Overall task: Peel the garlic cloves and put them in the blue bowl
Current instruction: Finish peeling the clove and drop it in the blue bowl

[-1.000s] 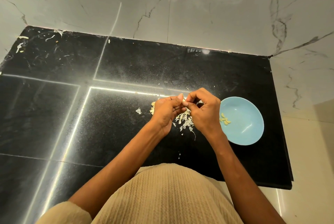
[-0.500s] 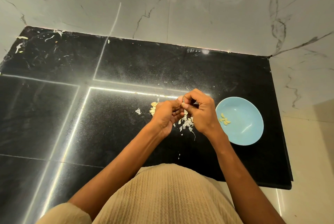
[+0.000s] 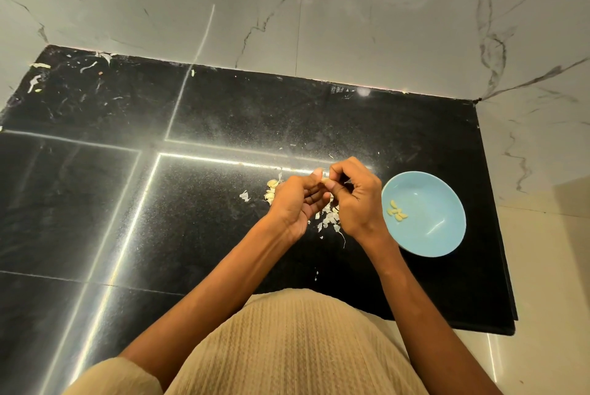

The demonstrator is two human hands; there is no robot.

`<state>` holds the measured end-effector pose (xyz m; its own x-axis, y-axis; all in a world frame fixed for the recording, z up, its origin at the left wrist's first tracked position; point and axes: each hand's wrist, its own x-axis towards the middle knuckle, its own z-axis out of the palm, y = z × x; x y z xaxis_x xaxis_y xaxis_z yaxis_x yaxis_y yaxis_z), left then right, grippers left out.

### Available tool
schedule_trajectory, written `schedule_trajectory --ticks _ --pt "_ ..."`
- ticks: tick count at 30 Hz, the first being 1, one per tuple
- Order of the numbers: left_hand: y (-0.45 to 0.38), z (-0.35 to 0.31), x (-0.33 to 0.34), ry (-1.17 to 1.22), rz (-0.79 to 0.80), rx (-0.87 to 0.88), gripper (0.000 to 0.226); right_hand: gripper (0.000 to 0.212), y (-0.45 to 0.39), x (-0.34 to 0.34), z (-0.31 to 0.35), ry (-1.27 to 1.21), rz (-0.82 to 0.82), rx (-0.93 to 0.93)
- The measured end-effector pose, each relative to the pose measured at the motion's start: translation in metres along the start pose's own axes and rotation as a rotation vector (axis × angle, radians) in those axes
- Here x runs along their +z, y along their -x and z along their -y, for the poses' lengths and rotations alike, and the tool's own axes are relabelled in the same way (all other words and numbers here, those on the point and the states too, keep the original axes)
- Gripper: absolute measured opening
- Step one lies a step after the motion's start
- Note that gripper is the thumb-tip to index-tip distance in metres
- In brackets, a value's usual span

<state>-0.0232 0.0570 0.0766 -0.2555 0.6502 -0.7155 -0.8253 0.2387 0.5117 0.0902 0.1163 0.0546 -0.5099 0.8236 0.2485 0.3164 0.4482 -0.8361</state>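
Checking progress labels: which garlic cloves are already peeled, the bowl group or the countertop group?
The cloves in the blue bowl, the peeled cloves: bare yellow. The unpeeled cloves left of the left hand look papery.

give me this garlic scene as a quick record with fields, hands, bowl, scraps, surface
left hand: left hand, fingers curled, pinching a small pale garlic clove
right hand: right hand, fingers pinching the same clove from the other side
bowl: round light blue bowl, to the right of the hands, upright on the counter
bowl contents: a few peeled yellowish cloves left of its centre
scraps: white papery garlic skins below the hands
unpeeled: pale cloves partly hidden behind the left hand
surface: glossy black stone counter
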Motion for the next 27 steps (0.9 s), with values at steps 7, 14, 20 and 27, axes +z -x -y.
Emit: schedule_trajectory --ticks 7,14,20,27 --pt "0.0004 0.0007 -0.0019 -0.066 -0.003 0.135 0.004 0.019 0.0012 0.0016 0.0047 0.035 -0.017 -0.01" --pt "0.0018 -0.0002 -0.01 -0.218 0.129 0.277 0.01 0.011 -0.0018 -0.0024 0.0055 0.001 -0.069 0.032" --pt "0.0024 0.0039 -0.0072 -0.372 0.021 0.496 0.015 0.015 -0.0019 -0.0018 0.0047 -0.011 -0.064 0.066" --pt "0.0007 0.0058 -0.0064 -0.307 -0.014 0.531 0.012 0.012 -0.0005 -0.0008 0.009 -0.108 -0.009 0.076"
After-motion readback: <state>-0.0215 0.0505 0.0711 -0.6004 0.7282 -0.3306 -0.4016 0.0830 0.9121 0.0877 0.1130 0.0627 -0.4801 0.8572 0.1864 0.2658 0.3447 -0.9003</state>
